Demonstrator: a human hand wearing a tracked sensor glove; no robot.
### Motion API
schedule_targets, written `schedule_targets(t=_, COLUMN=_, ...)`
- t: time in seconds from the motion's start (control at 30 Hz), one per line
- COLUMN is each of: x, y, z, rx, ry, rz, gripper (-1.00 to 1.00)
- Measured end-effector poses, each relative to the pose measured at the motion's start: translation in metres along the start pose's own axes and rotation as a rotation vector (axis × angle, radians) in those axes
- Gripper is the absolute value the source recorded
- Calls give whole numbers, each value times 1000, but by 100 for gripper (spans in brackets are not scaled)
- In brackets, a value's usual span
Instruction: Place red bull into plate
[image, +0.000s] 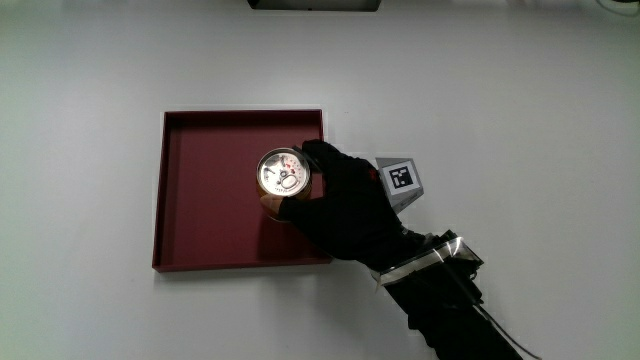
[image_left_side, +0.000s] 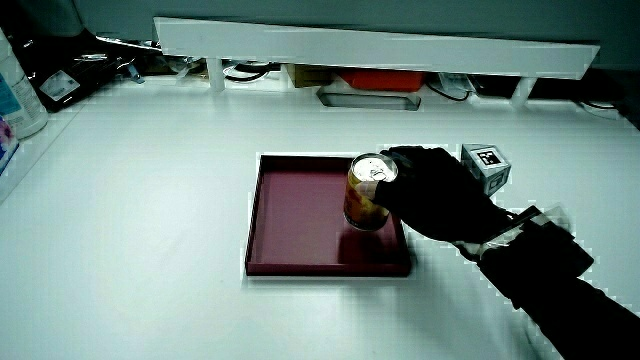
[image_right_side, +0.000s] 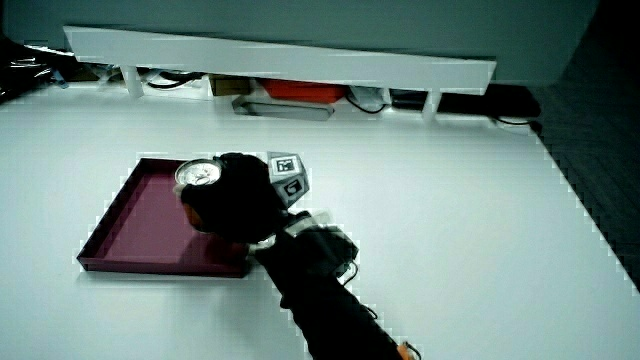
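Can gripped upright over the red plate.
The hands (image: 345, 205) wrap the red bull can (image: 281, 176) from its 3 o'clock side, above the plate (image: 200, 215) on the worktop (image: 90, 100); fingers hide the can's lower body, so base contact is unclear.

Blk glove on hand (image: 345, 210), grey cube (image: 399, 182) w/ b&w marker on back, pale wrist band, blk sleeve.

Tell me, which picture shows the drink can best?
A side view: the can stands upright in the red tray, its side showing, gripped by the hand. The main view shows only its lid; in another side view the hand mostly hides it.
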Motion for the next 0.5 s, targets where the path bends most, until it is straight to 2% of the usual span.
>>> schedule_targets(t=0.13, x=9, y=0, z=-8, rx=-25, ry=-13, rz=-57, gripper=0)
schedule_targets(t=0.23, x=18, y=0, z=-12, rx=-36, ry=-26, rz=-63, gripper=0)
schedule_targets(t=0.27, x=19, y=-1, z=-13, rx=-43, ry=-13, rz=-72, gripper=0)
schedule_targets(t=0.3, x=23, y=-1, z=-14, rx=-39, ry=-10, rz=-57, gripper=0)
schedule_targets(t=0.37, x=25, y=-1, z=-16, rx=-54, ry=6, rz=-76, gripper=0)
schedule_targets(t=0.4, x=28, y=-1, z=-17, rx=-49, ry=-15, rz=-76, gripper=0)
schedule_targets(t=0.43, x=28, y=-2, z=-17, rx=-57, ry=8, rz=-95, gripper=0)
schedule_targets(t=0.5, x=29, y=-2, z=-16, rx=-52, ry=11, rz=-88, gripper=0)
